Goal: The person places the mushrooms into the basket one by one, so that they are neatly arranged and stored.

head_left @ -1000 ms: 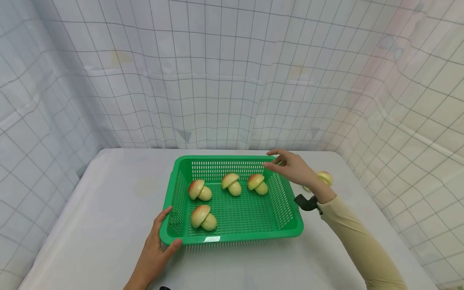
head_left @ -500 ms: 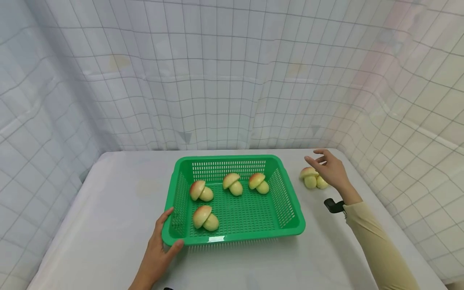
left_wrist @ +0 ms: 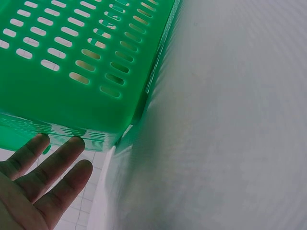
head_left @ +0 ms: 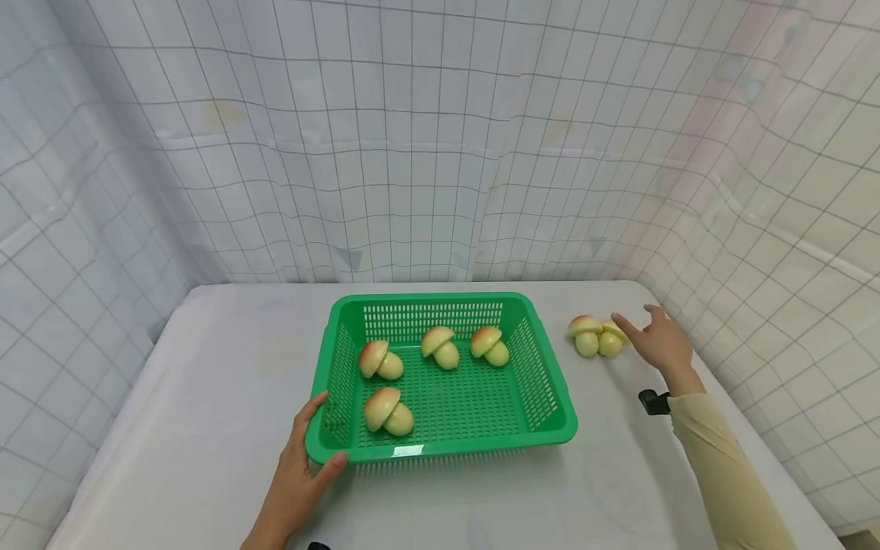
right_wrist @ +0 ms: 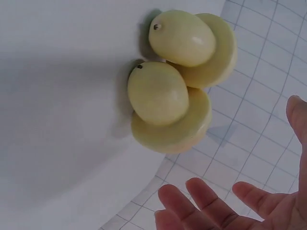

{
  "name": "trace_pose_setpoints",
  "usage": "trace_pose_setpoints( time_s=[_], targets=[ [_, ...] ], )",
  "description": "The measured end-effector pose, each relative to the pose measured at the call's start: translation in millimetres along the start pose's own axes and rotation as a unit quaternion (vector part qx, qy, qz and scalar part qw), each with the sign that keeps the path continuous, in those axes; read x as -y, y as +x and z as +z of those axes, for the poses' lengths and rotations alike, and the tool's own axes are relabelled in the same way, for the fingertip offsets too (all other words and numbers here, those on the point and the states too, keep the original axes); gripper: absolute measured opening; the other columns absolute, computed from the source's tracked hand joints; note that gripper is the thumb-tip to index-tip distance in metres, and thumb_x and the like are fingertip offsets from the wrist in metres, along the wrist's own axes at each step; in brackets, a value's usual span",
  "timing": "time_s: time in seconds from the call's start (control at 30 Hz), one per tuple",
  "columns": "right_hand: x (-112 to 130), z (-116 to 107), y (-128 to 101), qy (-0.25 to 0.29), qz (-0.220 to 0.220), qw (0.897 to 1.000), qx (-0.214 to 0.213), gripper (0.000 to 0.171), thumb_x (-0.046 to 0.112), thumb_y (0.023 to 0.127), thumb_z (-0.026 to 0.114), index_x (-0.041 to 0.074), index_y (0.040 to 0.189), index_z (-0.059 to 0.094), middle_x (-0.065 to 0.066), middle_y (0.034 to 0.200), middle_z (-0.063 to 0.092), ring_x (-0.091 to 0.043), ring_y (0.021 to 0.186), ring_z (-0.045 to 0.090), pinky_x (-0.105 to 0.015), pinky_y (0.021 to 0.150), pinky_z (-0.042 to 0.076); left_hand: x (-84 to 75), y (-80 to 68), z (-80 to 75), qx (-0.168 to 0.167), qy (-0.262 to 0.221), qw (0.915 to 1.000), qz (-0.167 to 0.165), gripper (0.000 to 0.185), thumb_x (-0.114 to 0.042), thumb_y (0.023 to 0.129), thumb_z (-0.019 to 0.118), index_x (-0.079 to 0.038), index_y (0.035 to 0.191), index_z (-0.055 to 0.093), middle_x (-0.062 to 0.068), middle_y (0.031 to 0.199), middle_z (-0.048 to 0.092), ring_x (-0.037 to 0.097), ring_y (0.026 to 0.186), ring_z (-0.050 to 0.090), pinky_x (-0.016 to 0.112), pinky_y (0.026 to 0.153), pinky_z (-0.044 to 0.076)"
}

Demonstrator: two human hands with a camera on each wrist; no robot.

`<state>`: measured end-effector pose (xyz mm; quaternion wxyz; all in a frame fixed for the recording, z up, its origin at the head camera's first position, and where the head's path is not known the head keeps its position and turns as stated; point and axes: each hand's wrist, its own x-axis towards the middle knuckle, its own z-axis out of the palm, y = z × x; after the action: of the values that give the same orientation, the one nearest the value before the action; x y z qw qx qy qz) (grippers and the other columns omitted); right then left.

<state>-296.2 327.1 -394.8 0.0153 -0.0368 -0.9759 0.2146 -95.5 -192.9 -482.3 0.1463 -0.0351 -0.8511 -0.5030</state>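
A green slotted basket (head_left: 481,441) stands mid-table with several toy mushrooms in it, among them one near the front left (head_left: 387,412) and one at the back right (head_left: 489,345). My left hand (head_left: 305,451) rests against the basket's front left corner, thumb on the front rim and straight fingers (left_wrist: 57,158) along the basket wall (left_wrist: 72,96). Two more mushrooms (head_left: 584,333) (head_left: 610,341) lie side by side on the table to the right of the basket. My right hand (head_left: 656,340) hovers just right of them, fingers spread and holding nothing. In the right wrist view the two mushrooms (right_wrist: 158,96) (right_wrist: 184,38) lie stems up, clear of the fingers (right_wrist: 216,201).
The white table (head_left: 206,397) is enclosed at the back and sides by a gridded white curtain (head_left: 412,153). The table's right edge lies close behind the two loose mushrooms. A black wrist mount (head_left: 653,401) sits on my right forearm.
My right hand has moved from above the basket's back right corner out to the right, beside the two mushrooms on the table. The left hand and basket have stayed put.
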Motion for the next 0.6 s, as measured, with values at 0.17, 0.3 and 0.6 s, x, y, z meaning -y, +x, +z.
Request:
trace_pose_setpoints(
  time_s=[0.17,0.3,0.6],
  targets=[
    [-10.0,5.1,-0.4,-0.029,0.031,0.998,0.051,0.101,0.071,0.089,0.029,-0.012,0.144,0.016,-0.042,0.128,0.04,-0.053,0.103,0.05,-0.054,0.068,0.041,0.5,0.0,0.5,-0.003,0.0,1.0,0.003,0.083,-0.015,0.083,0.069,-0.033,0.15,0.023,0.006,0.148,0.032,0.012,0.129,0.033,0.017,0.094,0.028],
    [-13.2,8.7,-1.3,-0.037,0.045,0.995,0.085,0.103,0.073,0.088,0.026,-0.012,0.144,0.013,-0.042,0.125,0.043,-0.054,0.101,0.051,-0.054,0.068,0.041,0.7,0.0,0.7,-0.003,0.002,1.0,0.0,0.083,-0.014,0.083,0.069,-0.034,0.15,0.022,0.007,0.148,0.032,0.012,0.129,0.033,0.016,0.094,0.027],
    [-22.1,23.0,5.5,0.045,0.051,0.99,0.122,0.1,0.07,0.09,0.029,-0.012,0.145,0.01,-0.029,0.099,0.062,-0.036,0.082,0.061,-0.041,0.062,0.046,1.2,-0.4,1.3,-0.001,0.011,0.9999,-0.005,0.083,-0.016,0.084,0.068,-0.034,0.15,0.021,0.007,0.149,0.03,0.016,0.131,0.032,0.02,0.095,0.028]
  ],
)
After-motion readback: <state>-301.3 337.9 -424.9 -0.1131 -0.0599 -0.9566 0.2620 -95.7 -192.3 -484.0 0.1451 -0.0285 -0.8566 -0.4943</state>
